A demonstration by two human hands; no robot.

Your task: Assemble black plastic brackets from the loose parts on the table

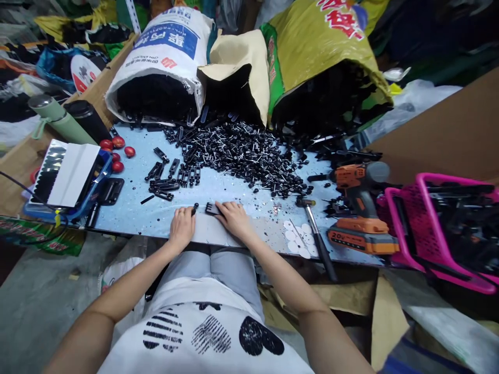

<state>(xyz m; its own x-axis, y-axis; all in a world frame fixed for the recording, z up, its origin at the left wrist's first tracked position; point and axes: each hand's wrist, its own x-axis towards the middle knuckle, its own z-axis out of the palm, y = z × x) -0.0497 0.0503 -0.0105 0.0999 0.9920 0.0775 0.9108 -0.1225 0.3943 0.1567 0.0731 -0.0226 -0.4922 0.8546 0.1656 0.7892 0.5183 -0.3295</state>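
Note:
Near the front edge of the blue tabletop point(136, 208), my left hand point(182, 226) pinches a small black knob-like piece point(194, 209) between thumb and finger. A short way to its right, the fingers of my right hand point(235, 218) close on a black plastic part point(211, 209) with slots at its end. The two pieces are apart. Beyond my hands lies a big heap of small black parts with metal pins point(241, 153). Left of the heap, several narrow black assembled pieces point(166, 184) lie in loose rows.
Sacks stand behind the heap: white point(167, 44), beige point(241, 52), yellow point(312, 41). On the right are a hammer point(320, 244), a cordless drill point(362, 208) and a pink basket point(432, 228). Red fruits point(118, 141), a green bottle point(62, 119) and a blue tray point(103, 169) sit left.

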